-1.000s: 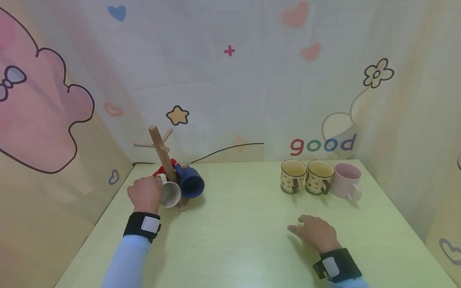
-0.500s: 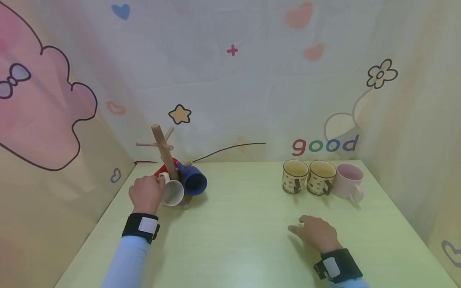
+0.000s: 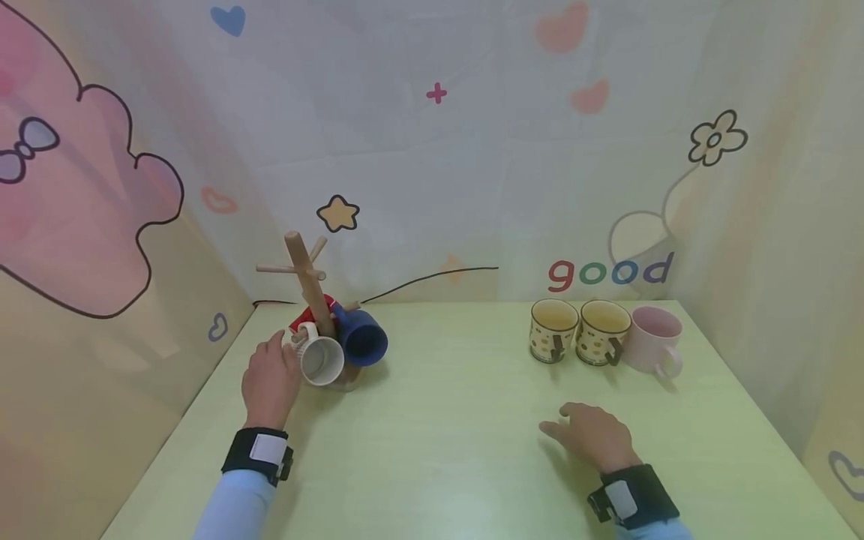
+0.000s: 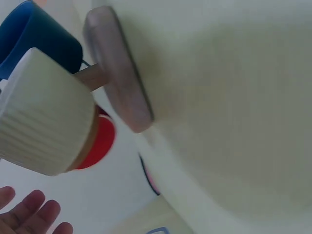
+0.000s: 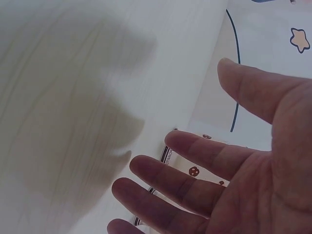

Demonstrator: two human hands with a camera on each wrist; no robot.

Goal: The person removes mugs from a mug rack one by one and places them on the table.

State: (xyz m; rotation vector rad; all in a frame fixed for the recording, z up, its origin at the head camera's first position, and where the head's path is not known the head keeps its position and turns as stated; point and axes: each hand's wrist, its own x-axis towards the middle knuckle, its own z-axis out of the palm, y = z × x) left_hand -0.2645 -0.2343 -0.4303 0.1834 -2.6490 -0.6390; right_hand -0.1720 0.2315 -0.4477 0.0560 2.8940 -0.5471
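A white mug [image 3: 322, 361] hangs by its handle on a lower peg of the wooden mug tree [image 3: 312, 289]. Beside it on the tree hang a blue mug [image 3: 363, 339] and a red mug [image 3: 307, 319], the red one mostly hidden behind. My left hand [image 3: 271, 381] is just left of the white mug with fingers extended; in the left wrist view its fingers [image 4: 34, 209] stand apart from the ribbed mug wall. Over the table at the right, my right hand [image 3: 594, 435] holds nothing, its fingers [image 5: 170, 190] loosely spread.
Two patterned yellow mugs [image 3: 552, 331] and a pink mug [image 3: 651, 341] stand in a row at the back right of the table [image 3: 432, 435]. The tree's upper pegs [image 3: 275, 269] stick out bare. A printed curtain [image 3: 405, 150] hangs behind.
My left hand has let go of the white mug's handle and drawn back slightly toward me, its fingers straightening. The mug stays hanging. My right hand has not visibly moved.
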